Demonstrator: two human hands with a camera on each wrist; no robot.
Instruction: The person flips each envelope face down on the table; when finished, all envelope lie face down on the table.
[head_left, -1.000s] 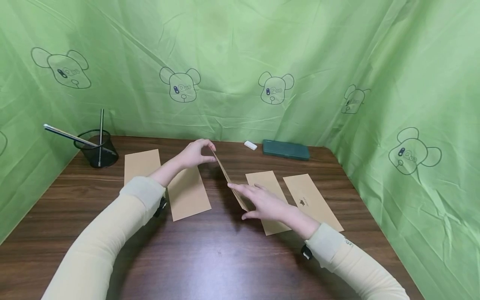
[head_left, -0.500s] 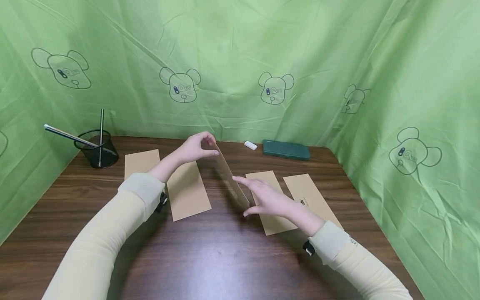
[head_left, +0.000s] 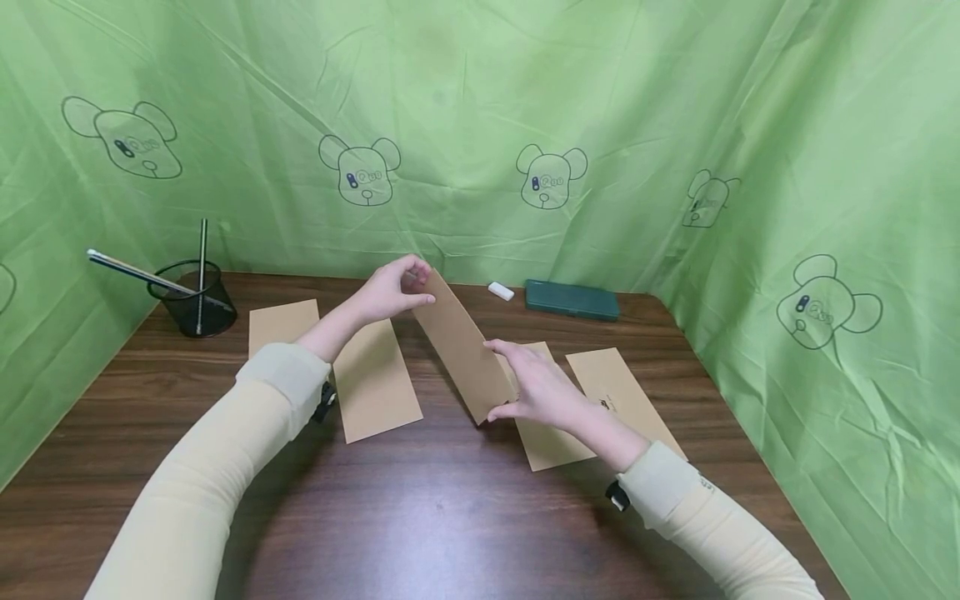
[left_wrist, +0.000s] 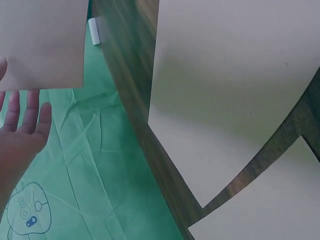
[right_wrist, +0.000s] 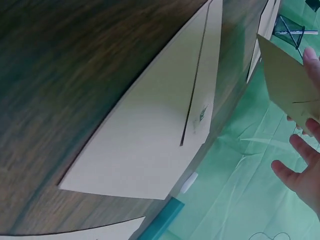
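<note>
Wood table (head_left: pixel 435 517), green cloth (head_left: pixel 457 92) behind; tilted envelope (head_left: pixel 461 352) between flat envelopes (head_left: pixel 381 385); left hand (head_left: pixel 392 289) pinches far end, right hand (head_left: pixel 542 389) grips near end; best hold edges lightly, ends even, avoiding creases.

In the middle of the frame, the envelope (head_left: pixel 461 352) is made of smooth, dull paper. Wood grain is seen on the table (head_left: pixel 375 533), shiny at the bottom. The curtain (head_left: pixel 457 75) at the top is made of creased cloth, and the cup (head_left: pixel 178 312) at the left of mesh.
</note>
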